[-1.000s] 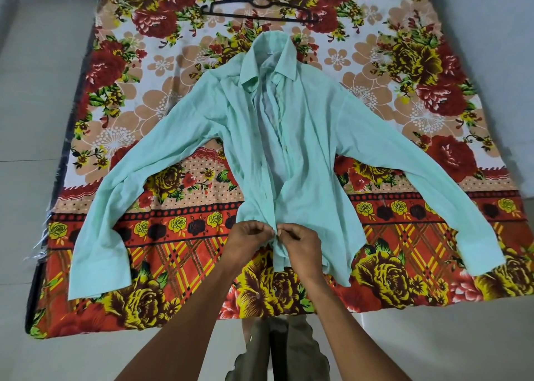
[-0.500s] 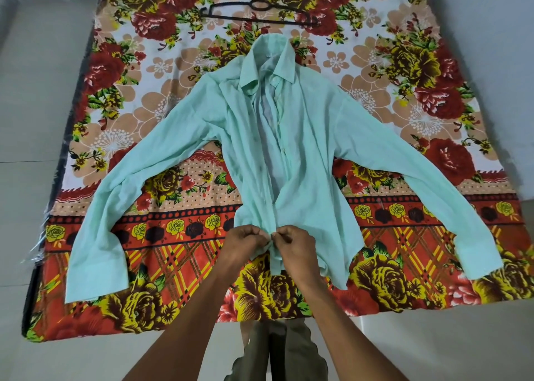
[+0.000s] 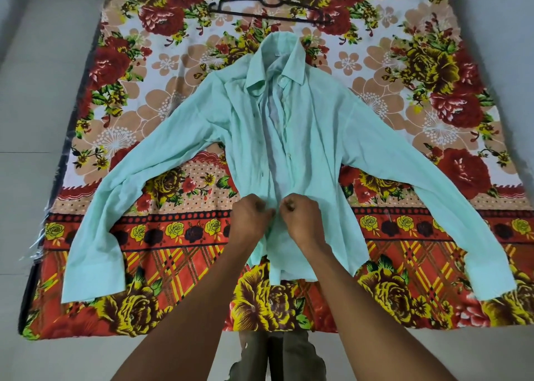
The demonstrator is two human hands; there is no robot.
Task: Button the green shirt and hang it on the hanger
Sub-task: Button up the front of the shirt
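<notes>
- Lying flat on the floral bedsheet [image 3: 433, 86], the green shirt [image 3: 312, 138] had its sleeves spread to left and right, collar at the far side.
- The left hand [image 3: 250, 221] and the right hand [image 3: 303, 221] each pinched one front edge of the shirt, low on the placket, nearly touching.
- The black hanger [image 3: 270, 6] lay just beyond the collar.

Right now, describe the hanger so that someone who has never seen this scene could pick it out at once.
Start from the flowered sheet spread over the floor, with the green shirt lying flat on it, sleeves out. Look past the shirt's collar to the sheet's far end: the hanger lies there flat, apart from the shirt. It is the only thin black outline, a wide triangle with a hook, among the red and yellow blooms.
</notes>
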